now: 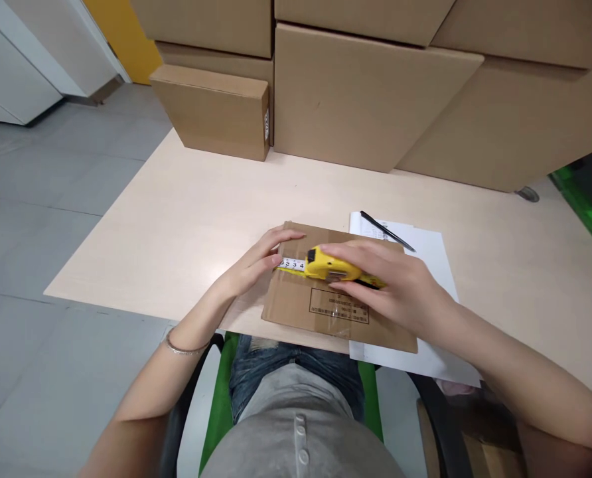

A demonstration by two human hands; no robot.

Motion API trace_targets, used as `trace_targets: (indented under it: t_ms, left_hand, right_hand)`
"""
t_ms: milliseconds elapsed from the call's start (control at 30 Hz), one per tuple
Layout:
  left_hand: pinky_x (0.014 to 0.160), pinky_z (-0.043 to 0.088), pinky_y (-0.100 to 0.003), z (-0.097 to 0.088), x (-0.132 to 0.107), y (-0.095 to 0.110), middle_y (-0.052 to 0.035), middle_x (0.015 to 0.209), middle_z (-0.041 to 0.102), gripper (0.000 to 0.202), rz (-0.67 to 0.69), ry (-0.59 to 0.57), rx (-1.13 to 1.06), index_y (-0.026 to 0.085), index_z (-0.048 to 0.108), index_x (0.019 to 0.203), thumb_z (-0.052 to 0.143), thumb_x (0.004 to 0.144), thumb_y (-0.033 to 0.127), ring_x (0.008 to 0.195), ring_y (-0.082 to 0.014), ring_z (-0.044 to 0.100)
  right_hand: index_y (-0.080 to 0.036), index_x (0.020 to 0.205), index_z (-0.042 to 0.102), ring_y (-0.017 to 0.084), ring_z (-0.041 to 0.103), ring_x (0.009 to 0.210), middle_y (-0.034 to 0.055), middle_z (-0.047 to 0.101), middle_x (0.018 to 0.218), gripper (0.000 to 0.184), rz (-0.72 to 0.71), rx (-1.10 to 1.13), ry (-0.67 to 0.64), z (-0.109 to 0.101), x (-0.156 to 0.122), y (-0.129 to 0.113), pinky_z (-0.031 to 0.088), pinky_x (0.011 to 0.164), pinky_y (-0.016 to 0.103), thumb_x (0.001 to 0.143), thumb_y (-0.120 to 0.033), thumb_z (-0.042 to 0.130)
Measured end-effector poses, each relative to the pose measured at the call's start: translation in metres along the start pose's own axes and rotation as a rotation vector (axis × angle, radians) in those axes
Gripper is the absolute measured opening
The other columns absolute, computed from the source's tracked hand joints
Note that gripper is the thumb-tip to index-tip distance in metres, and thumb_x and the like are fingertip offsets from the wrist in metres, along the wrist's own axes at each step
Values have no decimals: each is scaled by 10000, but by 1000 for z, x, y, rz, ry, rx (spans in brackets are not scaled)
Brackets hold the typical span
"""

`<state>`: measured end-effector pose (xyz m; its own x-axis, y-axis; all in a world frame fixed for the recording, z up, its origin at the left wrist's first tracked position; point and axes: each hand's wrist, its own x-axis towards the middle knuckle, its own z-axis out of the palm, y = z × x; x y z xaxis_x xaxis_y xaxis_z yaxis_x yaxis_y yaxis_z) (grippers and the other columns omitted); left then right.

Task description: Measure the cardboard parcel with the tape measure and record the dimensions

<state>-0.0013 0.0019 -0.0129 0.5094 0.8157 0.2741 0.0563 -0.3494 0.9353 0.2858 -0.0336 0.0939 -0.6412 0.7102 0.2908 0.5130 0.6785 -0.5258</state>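
A small flat cardboard box [289, 302] with a printed black-framed label lies on the table near its front edge. My right hand [400, 282] is closed around a yellow tape measure [318, 263] over the top of the box. From its case a short stretch of blade [295, 265] runs left across the cardboard. My left hand [253, 262] is at the box's left edge, its thumb and a finger closed at the blade's end, another finger stretched over the box top. The very tip of the blade is hidden by the fingers.
White paper sheets [433, 255] lie partly under the box, with a black pen [388, 231] across them. Large cardboard boxes [356, 99] form a wall along the table's back. A thinner carton [216, 116] stands in front of them at left.
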Motion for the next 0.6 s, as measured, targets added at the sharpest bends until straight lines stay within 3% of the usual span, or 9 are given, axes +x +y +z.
trace_targets:
  t_ms: [133,333,600]
  left_hand:
    - [1313,307,-544,-2,0,1,-66,1521,619,526,8,-10,-15,390,628,1503,533,1036,612,1480,-342,485]
    - [1299,313,-596,-4,-1,4,-90,1473,609,511,-36,9,28,394,645,1484,538,1028,598,1447,-368,496]
    - [1249,351,-583,-6,0,3,-96,1464,632,545,-32,14,73,376,650,1482,524,1018,635,1416,-380,495]
  right_hand:
    - [-484,1552,556,284,758,1204,5,745,1413,638,100,-30,52,-27,-45,17,653,1012,494,991,-241,737]
    - [-636,1468,595,364,783,1123,-59,769,1337,659,310,-37,173,-54,-117,45,683,972,611,920,-334,802]
    - [-631,1403,647,354,765,1158,-54,758,1343,624,404,71,229,-54,-143,69,650,1044,625,891,-329,835]
